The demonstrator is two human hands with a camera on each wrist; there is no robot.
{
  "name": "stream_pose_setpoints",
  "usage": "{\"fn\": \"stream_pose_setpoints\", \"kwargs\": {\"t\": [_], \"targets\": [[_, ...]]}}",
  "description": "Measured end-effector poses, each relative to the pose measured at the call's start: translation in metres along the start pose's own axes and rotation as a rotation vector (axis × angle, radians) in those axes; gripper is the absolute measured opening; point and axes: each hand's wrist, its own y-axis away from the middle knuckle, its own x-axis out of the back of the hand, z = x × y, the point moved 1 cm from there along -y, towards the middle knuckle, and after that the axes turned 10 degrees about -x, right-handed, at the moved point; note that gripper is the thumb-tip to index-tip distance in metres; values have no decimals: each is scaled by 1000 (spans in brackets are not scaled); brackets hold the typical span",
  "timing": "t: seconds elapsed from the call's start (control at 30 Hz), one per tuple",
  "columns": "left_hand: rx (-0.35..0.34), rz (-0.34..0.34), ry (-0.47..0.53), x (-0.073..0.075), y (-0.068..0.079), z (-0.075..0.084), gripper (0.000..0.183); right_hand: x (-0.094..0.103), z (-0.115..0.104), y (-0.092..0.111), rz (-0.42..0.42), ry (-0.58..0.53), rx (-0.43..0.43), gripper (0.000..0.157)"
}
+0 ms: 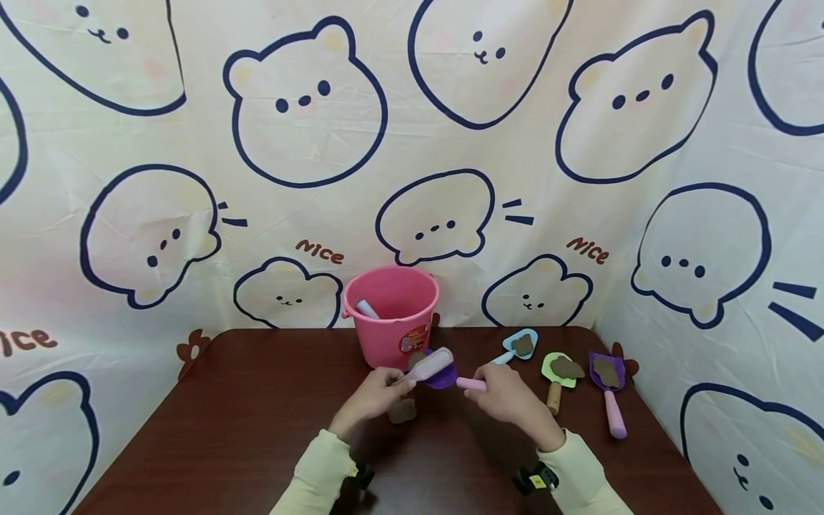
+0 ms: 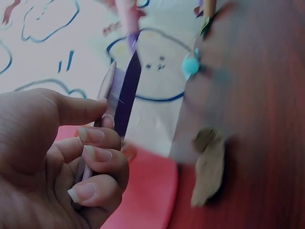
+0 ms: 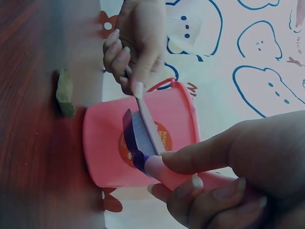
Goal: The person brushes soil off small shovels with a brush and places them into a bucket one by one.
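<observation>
On the dark table a pink bucket stands beyond both hands, the right hand gripping the pink handle of a purple shovel and the left hand pinching a pale brush. Between the hands, the brush overlaps the shovel; the right wrist view shows its bristles turned to the shovel's blade, hidden from the head view. A brown lump lies near the left hand.
</observation>
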Motion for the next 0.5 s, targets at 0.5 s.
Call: {"fn": "stream_pose_setpoints", "kwargs": {"t": [0.5], "targets": [[65,-5,12,30,8,-7,27,14,3,5,4,-3,38,15]]}}
